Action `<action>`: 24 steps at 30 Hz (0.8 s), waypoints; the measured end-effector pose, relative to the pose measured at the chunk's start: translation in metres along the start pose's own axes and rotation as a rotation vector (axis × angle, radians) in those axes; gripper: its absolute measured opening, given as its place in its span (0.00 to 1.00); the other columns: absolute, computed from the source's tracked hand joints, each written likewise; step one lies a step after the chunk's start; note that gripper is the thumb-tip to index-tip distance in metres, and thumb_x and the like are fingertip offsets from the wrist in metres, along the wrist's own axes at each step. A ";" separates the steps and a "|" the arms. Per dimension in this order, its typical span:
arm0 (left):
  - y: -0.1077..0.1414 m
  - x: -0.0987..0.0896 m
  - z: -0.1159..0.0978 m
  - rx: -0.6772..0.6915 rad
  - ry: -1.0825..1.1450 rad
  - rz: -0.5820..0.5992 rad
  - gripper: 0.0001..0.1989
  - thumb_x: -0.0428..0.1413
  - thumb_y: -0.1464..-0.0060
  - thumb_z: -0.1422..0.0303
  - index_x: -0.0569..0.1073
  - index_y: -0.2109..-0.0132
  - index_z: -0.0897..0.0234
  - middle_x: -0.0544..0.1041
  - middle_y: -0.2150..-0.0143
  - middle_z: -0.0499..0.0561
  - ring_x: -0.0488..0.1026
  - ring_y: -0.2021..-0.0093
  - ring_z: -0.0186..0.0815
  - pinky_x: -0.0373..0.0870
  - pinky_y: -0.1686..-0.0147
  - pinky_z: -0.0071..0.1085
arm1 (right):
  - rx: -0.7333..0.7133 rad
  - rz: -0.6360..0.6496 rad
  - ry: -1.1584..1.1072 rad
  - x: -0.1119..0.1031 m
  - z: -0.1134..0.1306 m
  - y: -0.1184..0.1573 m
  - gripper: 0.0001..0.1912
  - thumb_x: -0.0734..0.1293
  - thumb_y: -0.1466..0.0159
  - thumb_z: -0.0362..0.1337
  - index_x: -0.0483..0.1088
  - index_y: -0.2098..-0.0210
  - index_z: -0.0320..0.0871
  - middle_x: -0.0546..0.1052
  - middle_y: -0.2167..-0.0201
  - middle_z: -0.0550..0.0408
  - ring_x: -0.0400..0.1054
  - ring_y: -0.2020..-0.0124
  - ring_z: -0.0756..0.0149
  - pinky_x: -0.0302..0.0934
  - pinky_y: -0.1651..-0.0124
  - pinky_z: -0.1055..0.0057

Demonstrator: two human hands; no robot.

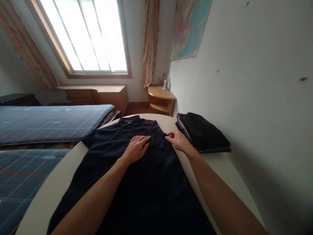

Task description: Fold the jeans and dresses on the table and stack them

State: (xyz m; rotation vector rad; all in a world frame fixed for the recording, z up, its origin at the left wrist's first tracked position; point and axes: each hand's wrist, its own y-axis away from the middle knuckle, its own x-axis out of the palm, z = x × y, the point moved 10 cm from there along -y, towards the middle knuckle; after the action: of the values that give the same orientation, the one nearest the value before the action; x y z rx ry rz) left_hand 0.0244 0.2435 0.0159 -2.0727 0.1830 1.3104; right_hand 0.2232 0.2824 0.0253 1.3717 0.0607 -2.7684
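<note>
A dark navy polo shirt point(146, 189) lies spread front side up on a pale round table point(61, 176), its collar at the far end. The sleeve on the right is folded inward over the chest, while the left one points outward. My left hand point(137, 148) rests flat on the shirt's chest beside the buttons, fingers stretched towards the folded sleeve. At the shirt's right edge, my right hand point(177, 140) pinches the dark fabric near the sleeve fold between thumb and fingers.
Folded black cloth with white edge stitching point(205, 133) is stacked on the table's right side, near the white wall point(244, 81). Beds with blue plaid mattresses point(49, 124) stand on the left. A wooden corner shelf point(161, 94) and a desk point(110, 94) are at the back.
</note>
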 end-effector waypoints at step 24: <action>-0.002 0.002 0.003 -0.061 0.151 0.014 0.19 0.49 0.39 0.72 0.77 0.46 0.55 0.81 0.50 0.48 0.75 0.48 0.40 0.57 0.34 0.45 | -0.072 0.227 0.532 0.054 0.075 0.063 0.23 0.68 0.37 0.54 0.77 0.57 0.39 0.81 0.58 0.38 0.76 0.53 0.48 0.63 0.52 0.59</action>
State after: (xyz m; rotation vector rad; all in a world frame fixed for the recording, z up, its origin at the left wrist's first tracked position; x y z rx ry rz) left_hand 0.0239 0.2477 0.0147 -2.2264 0.2269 1.1813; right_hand 0.1353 0.2134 0.0271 1.9147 0.0220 -2.1377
